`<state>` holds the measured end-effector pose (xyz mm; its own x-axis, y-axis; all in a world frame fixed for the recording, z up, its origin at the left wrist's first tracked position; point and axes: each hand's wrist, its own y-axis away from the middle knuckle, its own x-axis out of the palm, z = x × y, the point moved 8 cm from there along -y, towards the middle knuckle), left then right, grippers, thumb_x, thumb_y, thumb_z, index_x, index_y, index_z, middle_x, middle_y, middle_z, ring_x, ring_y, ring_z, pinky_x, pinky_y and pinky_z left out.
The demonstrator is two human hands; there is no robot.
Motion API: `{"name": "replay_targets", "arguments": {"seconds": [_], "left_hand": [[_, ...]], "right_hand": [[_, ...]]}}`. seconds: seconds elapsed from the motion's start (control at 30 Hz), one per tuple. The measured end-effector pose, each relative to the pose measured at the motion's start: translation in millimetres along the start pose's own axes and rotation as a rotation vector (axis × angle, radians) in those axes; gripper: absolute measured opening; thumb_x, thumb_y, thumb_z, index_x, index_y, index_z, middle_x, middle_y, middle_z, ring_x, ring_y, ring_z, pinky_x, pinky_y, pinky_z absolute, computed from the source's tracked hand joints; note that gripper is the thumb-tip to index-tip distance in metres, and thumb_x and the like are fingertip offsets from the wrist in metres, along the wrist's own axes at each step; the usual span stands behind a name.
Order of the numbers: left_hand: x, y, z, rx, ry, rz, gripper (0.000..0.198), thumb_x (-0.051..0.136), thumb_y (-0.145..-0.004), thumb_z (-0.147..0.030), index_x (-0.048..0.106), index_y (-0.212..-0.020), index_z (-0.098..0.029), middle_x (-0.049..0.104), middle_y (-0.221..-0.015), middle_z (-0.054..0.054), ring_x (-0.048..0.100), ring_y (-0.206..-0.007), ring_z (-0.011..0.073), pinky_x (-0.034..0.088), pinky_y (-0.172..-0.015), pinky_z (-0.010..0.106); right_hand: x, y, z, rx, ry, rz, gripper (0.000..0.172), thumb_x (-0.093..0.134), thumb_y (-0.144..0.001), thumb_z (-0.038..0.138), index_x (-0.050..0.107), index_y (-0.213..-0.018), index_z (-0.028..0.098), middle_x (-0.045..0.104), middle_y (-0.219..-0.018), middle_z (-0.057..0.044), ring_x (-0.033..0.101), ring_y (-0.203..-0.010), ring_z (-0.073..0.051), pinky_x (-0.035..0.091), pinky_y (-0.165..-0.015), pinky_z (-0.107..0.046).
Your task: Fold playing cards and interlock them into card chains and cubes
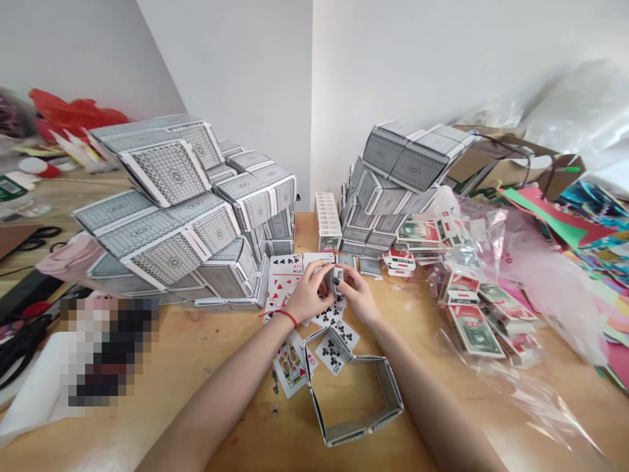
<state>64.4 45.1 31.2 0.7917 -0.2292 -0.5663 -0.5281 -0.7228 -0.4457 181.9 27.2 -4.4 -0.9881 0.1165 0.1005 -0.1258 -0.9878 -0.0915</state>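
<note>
A pale brown wooden table (191,341) fills the corner of a room where two plain whitish walls (403,59) meet behind it. Near the middle, the left hand (312,292) and right hand (358,295) come close together, both pinching a playing card (339,273) between thumbs and fingers, above loose cards (289,367) spread on the wood. Nearer the front stands an open card frame (354,430), bare tabletop showing inside it. A tall left stack (191,233) and a right stack (386,187) of patterned card blocks rise at the back, a row of card boxes (327,219) between them. The right side is crowded with scattered card packs (474,331), clear plastic wrap (550,396) and coloured paper (550,213); at the far left lie a red plastic bag (73,117) and black-handled scissors (14,357).
</note>
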Motion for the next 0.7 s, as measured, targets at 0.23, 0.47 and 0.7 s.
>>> {"name": "replay_targets", "arguments": {"seconds": [0.23,0.47,0.7], "left_hand": [[-0.6,0.2,-1.2,0.02,-0.024,-0.004,0.059,0.053,-0.069,-0.011,0.04,-0.125,-0.023,0.041,-0.121,0.01,0.055,-0.071,0.0109,0.053,-0.075,0.034],[2.7,-0.1,0.1,0.019,-0.01,0.012,0.061,0.052,-0.067,-0.008,0.04,-0.124,-0.022,0.041,-0.121,0.01,0.055,-0.07,0.0098,0.053,-0.07,0.031],[3.6,-0.3,-6.9,0.099,-0.059,-0.003,0.064,0.055,-0.064,-0.007,0.039,-0.125,-0.022,0.04,-0.123,0.011,0.046,-0.113,0.025,0.044,-0.095,0.042]], "right_hand": [[-1.5,-0.2,4.9,-0.027,0.013,-0.043,0.033,0.063,-0.07,0.033,0.058,-0.102,0.025,0.06,-0.093,-0.002,0.053,-0.088,-0.019,0.041,-0.083,-0.033],[-0.5,0.2,5.0,-0.037,-0.011,-0.044,0.034,0.065,-0.07,0.033,0.057,-0.102,0.026,0.058,-0.093,-0.002,0.052,-0.089,-0.019,0.041,-0.085,-0.033],[3.0,1.3,-1.0,-0.001,-0.058,0.005,0.043,0.068,-0.069,0.033,0.052,-0.109,0.027,0.057,-0.104,-0.003,0.053,-0.095,-0.019,0.042,-0.086,-0.034]]}}
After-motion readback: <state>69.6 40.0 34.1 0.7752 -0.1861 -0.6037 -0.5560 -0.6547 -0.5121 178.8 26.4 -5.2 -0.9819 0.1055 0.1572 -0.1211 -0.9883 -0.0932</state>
